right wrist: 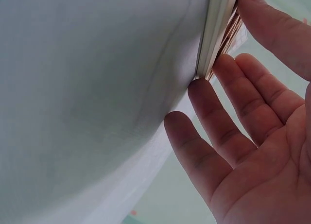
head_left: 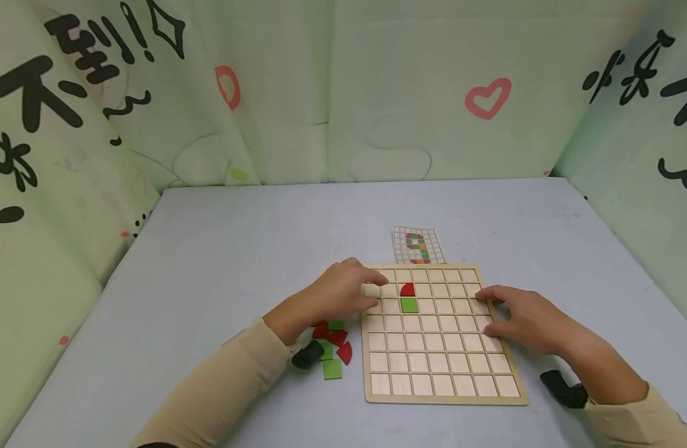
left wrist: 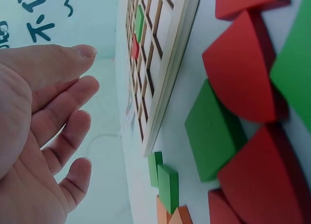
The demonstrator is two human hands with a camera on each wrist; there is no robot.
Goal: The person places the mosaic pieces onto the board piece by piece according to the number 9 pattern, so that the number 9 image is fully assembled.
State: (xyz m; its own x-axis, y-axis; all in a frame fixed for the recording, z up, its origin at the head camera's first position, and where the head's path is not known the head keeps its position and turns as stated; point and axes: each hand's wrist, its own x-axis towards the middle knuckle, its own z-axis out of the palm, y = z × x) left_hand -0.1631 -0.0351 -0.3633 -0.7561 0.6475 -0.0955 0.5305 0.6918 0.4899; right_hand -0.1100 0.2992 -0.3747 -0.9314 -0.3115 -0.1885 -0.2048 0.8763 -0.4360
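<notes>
A wooden grid board (head_left: 447, 400) lies on the table. In its upper part, a red quarter-circle block (head_left: 407, 290) sits in the cell just above a green square block (head_left: 409, 305). Over the board's upper left edge hovers my left hand (head_left: 346, 289); the left wrist view shows its fingers loosely bent, with nothing between them. My right hand (head_left: 528, 320) rests at the board's right edge, thumb and fingertips touching the frame. Seen from the right wrist, those fingers (right wrist: 223, 127) are fairly straight beside the rim and against the table.
Left of the board lie loose red quarter-circle blocks (head_left: 345, 353) and green square blocks (head_left: 332, 369), several in all. Orange blocks (left wrist: 181, 216) lie farther off in the left wrist view. A printed pattern card (head_left: 419, 244) lies behind the board. Curtains surround the table's back and sides.
</notes>
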